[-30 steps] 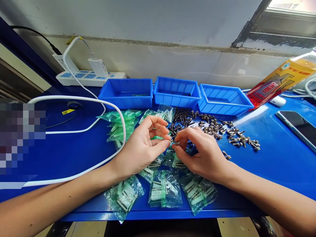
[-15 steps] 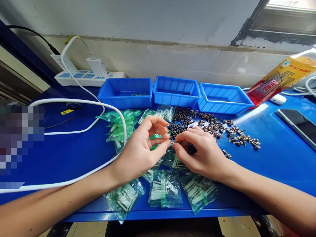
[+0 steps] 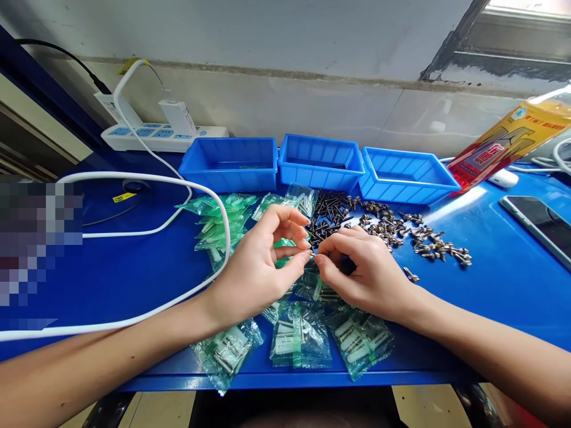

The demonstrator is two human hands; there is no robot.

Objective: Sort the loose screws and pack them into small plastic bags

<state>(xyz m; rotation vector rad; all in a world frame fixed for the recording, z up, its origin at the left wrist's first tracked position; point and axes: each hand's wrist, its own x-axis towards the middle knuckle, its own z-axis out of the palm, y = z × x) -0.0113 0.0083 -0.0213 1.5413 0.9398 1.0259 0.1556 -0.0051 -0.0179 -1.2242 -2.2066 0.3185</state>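
Fingertips have closed together: left hand [image 3: 259, 270], right hand [image 3: 363, 273].

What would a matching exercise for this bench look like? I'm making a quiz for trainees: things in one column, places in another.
Things:
1. power strip
2. phone
3. black screws
4. green packets

Places:
A. near table edge, below the hands
B. far left, by the wall
C. right side of the table
D. in front of the middle blue bin

Pairs: 1-B, 2-C, 3-D, 4-A
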